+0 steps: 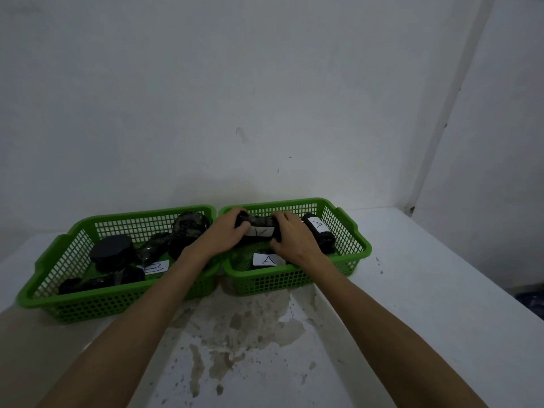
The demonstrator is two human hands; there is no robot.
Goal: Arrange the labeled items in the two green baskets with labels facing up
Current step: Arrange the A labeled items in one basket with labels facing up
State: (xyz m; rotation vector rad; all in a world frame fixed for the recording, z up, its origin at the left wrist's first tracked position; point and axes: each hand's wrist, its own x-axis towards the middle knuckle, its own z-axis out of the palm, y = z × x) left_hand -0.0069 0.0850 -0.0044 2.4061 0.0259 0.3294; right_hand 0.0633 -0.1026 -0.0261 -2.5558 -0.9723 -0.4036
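Observation:
Two green mesh baskets stand side by side against the wall. In the right basket (347,254) my left hand (228,231) and my right hand (290,234) grip the two ends of a dark wrapped item (262,226) whose white "A" label faces up. Another dark item (319,235) with an "A" label lies at the right of that basket, and a third "A" label (267,259) shows near its front wall. The left basket (73,304) holds several dark wrapped items, a round black lid (112,251) and one showing a "B" label (157,267).
The baskets sit on a white table (412,290) with a worn, stained patch (250,328) in front of them. A white wall rises right behind the baskets, and the table's right edge drops off at the far right.

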